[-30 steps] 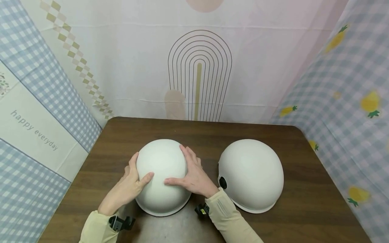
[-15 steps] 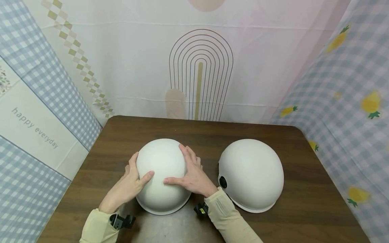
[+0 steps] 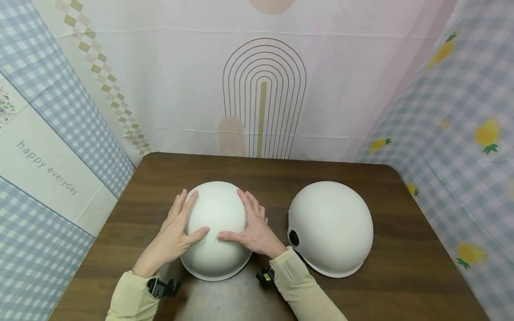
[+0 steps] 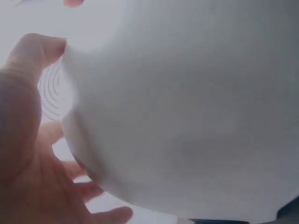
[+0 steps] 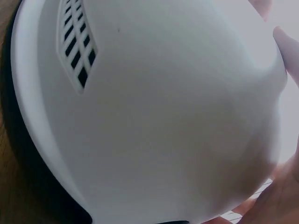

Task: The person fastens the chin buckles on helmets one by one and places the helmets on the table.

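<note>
A plain white helmet [image 3: 217,209] stands dome up on the table, between the two hands. My left hand [image 3: 170,238] holds its left side, thumb on the near face and fingers spread along the dome. On the right side my right hand [image 3: 258,232] grips it, with the thumb pointing inward across the near face. The right wrist view shows the helmet's [image 5: 163,121] lattice of dark vent openings and a dark lower edge. In the left wrist view the smooth shell [image 4: 187,107] fills most of the picture, and some fingertips are hidden behind it.
A second white helmet [image 3: 331,227], with a black oval spot on its left side, stands to the right near the right forearm. Both rest on a dark wooden table [image 3: 417,267]. A patterned curtain [image 3: 184,80] hangs behind the table, and checked cloth hangs at both sides.
My left hand has shifted slightly up and inward on the helmet, its index finger now lying farther over the dome. The right hand and both helmets stay essentially in place.
</note>
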Demonstrator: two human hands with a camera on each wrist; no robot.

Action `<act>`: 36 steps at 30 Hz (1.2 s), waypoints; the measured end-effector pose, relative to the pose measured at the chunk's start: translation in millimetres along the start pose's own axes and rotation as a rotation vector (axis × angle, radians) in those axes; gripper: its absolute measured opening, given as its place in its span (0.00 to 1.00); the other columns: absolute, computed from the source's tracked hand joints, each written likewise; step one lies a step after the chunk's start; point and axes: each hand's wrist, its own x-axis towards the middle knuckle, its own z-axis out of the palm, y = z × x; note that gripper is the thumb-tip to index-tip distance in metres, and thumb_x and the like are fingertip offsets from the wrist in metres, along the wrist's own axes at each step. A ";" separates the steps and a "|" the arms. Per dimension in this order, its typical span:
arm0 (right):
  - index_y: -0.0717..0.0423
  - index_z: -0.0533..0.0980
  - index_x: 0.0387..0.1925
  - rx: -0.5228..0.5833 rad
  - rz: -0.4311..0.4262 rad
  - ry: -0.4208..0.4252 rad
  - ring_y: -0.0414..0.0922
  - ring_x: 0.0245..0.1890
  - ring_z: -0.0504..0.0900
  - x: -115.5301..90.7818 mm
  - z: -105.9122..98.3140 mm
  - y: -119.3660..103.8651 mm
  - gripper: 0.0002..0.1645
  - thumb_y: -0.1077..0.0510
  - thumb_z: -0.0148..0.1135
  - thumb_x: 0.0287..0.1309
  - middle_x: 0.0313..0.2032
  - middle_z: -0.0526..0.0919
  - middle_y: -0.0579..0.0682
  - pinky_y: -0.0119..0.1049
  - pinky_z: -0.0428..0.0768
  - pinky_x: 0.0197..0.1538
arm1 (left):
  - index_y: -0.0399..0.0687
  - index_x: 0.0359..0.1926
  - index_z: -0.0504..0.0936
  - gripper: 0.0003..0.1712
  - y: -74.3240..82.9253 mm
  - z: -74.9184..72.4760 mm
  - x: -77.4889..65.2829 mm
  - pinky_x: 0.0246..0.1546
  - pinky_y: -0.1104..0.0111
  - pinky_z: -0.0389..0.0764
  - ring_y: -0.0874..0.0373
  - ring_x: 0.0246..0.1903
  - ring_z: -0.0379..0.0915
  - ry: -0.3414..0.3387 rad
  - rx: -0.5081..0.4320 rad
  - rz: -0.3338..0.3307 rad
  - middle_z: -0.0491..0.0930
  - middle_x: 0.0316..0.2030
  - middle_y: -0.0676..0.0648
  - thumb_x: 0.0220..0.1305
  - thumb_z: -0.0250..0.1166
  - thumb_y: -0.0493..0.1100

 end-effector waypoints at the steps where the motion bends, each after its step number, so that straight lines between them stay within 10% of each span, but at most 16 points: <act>1: 0.27 0.40 0.76 0.010 0.003 -0.011 0.56 0.69 0.48 -0.1 -3.0 0.3 0.68 0.24 0.69 0.39 0.76 0.40 0.47 0.68 0.55 0.60 | 0.56 0.77 0.47 0.50 1.9 -0.1 1.4 0.55 0.29 0.52 0.35 0.72 0.34 -0.006 0.008 0.011 0.40 0.75 0.36 0.63 0.65 0.59; 9: 0.45 0.65 0.68 0.269 0.009 0.126 0.50 0.64 0.69 -6.3 -61.1 -2.6 0.38 0.36 0.60 0.62 0.65 0.70 0.44 0.48 0.70 0.61 | 0.59 0.76 0.55 0.47 11.7 -5.5 1.5 0.57 0.30 0.49 0.40 0.73 0.35 -0.047 -0.003 -0.005 0.41 0.76 0.44 0.61 0.61 0.67; 24: 0.51 0.70 0.62 0.153 0.010 0.448 0.49 0.53 0.76 -32.9 -112.2 -1.3 0.29 0.45 0.61 0.64 0.52 0.78 0.47 0.49 0.69 0.57 | 0.48 0.71 0.61 0.48 27.9 -0.2 4.2 0.58 0.34 0.52 0.33 0.71 0.42 0.026 0.077 -0.036 0.50 0.72 0.34 0.57 0.66 0.65; 36: 0.53 0.72 0.60 0.081 0.033 0.566 0.46 0.54 0.74 -44.8 -130.3 6.6 0.26 0.49 0.64 0.63 0.51 0.79 0.50 0.46 0.70 0.57 | 0.34 0.66 0.66 0.40 90.4 30.0 26.6 0.67 0.43 0.47 0.34 0.71 0.40 0.230 0.162 0.203 0.50 0.70 0.28 0.58 0.68 0.50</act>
